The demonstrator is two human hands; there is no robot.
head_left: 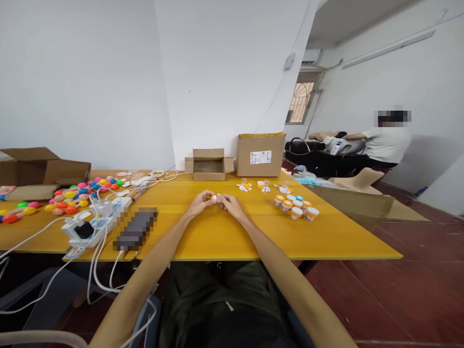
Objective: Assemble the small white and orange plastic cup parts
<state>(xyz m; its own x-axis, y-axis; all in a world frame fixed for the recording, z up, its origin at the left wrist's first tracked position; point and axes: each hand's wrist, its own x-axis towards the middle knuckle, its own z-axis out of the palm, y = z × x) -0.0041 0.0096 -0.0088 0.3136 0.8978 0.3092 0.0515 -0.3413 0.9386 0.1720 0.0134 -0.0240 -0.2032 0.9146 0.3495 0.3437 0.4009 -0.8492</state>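
Observation:
Both my hands meet above the middle of the yellow wooden table [213, 241]. My left hand [198, 203] pinches a small orange-and-white piece [213, 197], perhaps a lid; its exact kind is too small to make out. From the other side, my right hand [232, 205] has its fingers closed at the piece's right edge. To the right stand several small clear jars [296, 213] with orange-and-white lids, one of them teal. Beyond my right hand lie loose orange and white parts [245, 186] in small clusters, along with clear cups [283, 190].
An open small carton [209, 177] and a taller labelled box [261, 162] stand against the wall. Left are colourful plastic balls [70, 195], a power strip [103, 223] with white cables, and a dark phone [136, 229]. A person [386, 142] sits at the far right.

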